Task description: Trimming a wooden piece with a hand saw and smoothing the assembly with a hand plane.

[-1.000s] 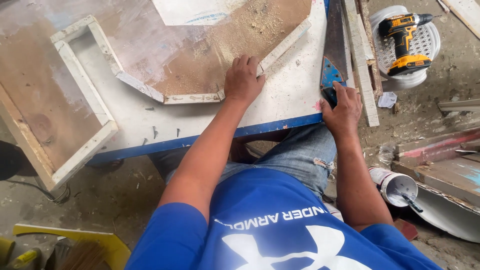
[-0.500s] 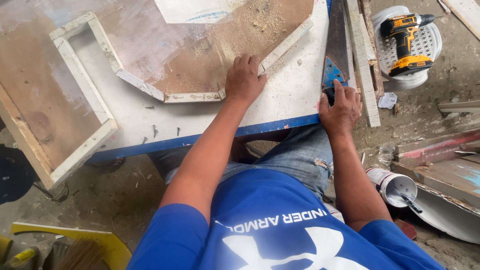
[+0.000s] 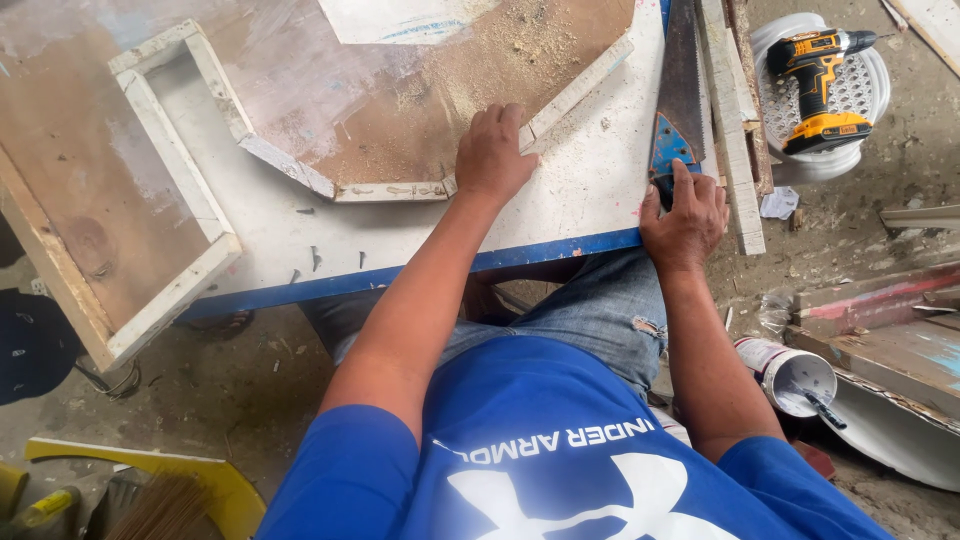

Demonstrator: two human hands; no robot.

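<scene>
My right hand (image 3: 685,208) is closed around the saw (image 3: 678,105) handle at the table (image 3: 420,272) edge, beside stacked strips (image 3: 730,120). My left hand (image 3: 492,153) lies open, flat on the frame (image 3: 400,190).

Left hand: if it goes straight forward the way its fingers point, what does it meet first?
The left hand lies on the white frame strip; straight ahead it would probably meet the sawdust pile on the brown board.

Blue-handled saw (image 3: 668,150), white blue-edged board (image 3: 560,215), yellow-and-black drill (image 3: 822,85), perhaps whitish frame strips (image 3: 190,200).
</scene>
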